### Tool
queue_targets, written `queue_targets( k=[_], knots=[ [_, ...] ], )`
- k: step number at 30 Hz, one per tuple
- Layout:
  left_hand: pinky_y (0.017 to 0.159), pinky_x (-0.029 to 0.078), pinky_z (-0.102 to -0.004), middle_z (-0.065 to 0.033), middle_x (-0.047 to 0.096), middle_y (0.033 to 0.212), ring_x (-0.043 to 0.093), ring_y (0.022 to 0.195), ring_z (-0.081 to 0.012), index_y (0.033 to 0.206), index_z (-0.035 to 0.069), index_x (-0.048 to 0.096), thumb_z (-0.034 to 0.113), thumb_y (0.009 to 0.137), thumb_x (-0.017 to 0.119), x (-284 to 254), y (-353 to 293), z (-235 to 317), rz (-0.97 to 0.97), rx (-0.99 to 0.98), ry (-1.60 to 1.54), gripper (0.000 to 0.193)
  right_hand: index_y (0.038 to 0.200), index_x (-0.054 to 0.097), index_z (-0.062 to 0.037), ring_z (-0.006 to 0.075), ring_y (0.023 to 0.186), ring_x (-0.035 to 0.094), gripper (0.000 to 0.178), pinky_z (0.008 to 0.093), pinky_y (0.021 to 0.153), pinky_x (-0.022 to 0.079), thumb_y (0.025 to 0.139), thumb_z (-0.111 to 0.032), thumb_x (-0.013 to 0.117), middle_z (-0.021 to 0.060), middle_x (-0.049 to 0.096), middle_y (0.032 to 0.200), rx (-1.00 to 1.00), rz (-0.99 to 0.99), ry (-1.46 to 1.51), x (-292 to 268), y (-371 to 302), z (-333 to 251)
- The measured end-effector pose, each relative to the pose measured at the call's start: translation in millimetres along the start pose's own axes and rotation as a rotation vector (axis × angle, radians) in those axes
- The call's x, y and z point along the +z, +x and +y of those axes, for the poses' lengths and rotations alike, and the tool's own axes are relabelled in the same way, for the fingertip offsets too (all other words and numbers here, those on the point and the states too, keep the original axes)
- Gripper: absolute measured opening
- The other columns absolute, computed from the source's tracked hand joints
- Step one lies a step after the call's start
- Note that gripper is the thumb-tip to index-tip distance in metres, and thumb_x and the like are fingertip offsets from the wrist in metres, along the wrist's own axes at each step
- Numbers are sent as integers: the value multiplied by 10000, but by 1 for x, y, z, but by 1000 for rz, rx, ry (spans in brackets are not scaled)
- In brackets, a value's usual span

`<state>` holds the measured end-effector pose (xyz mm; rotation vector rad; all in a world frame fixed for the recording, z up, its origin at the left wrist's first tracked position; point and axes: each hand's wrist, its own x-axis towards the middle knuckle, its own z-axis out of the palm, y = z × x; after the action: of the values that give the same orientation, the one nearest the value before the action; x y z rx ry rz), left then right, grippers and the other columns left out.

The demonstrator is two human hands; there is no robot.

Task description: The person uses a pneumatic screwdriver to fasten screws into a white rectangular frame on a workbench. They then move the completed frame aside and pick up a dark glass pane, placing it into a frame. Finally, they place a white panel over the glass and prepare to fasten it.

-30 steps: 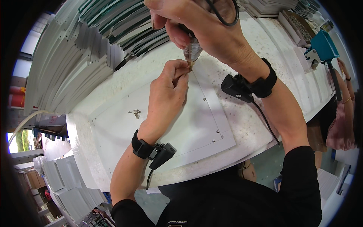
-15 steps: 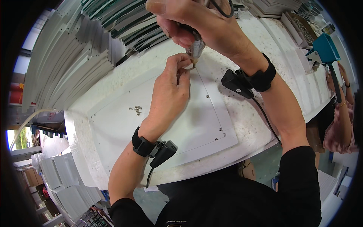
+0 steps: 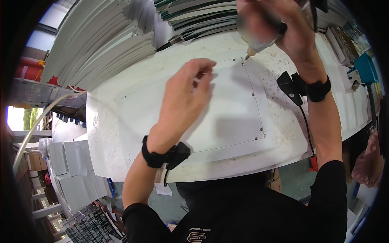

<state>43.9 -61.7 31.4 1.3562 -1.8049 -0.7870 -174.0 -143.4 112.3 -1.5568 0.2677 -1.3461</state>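
A flat white panel (image 3: 231,101) lies on the worktable, with small screws along its right side and at the far right corner. My right hand (image 3: 298,38) grips a power screwdriver (image 3: 252,52), its bit pointing down just beyond that corner and apart from the screws there. The driver's body is partly blurred and hidden by my fingers. Over the middle of the panel is my left hand (image 3: 184,91), its fingers loosely curled and the thumb apart from them. Nothing shows between them. The loose screws seen earlier are out of sight, in the area my left hand covers.
Stacked pale metal sheets (image 3: 101,44) stand at the far left, beside dark-edged strips (image 3: 198,18) at the back. A box of small parts (image 3: 342,44) and a teal object (image 3: 366,67) are at the right. The table (image 3: 101,150) ends near my body.
My right hand has lifted the screwdriver off the far right corner and moved right. My left hand has drawn away from that corner. The whole view has shifted, placing the panel farther right.
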Motion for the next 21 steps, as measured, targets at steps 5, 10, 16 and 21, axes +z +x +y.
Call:
queue_targets(
  k=[5,10,16,21],
  knots=[
    [789,536,-309,-71,738,1011,700,882,-178,1096,46,740,58,963,682,-66,-42,-22,145,-119,443,146,904,554,-22,88,370,486,289,240,329,423,1019,-272,645,105,639,700,-159,-214,77,-3,9,-2],
    [794,554,-358,-100,719,975,694,859,-254,1071,39,736,46,951,695,-70,-45,-35,37,45,562,128,988,514,-26,93,361,479,257,249,319,442,1046,-263,593,111,642,721,-126,-77,231,17,2,-3],
    [797,563,-383,-118,698,940,677,912,-307,1024,32,680,36,897,717,-74,-37,-37,-130,200,776,132,1001,491,-8,97,345,449,262,258,313,443,1052,-251,577,129,636,713,-151,-189,249,9,4,5],
    [778,564,-385,-137,677,897,673,904,-305,1001,17,584,33,880,717,-72,-30,-33,-255,259,1039,181,1003,486,3,110,341,436,267,270,309,428,1052,-244,573,142,615,692,-43,11,238,27,-5,-7]
  ],
)
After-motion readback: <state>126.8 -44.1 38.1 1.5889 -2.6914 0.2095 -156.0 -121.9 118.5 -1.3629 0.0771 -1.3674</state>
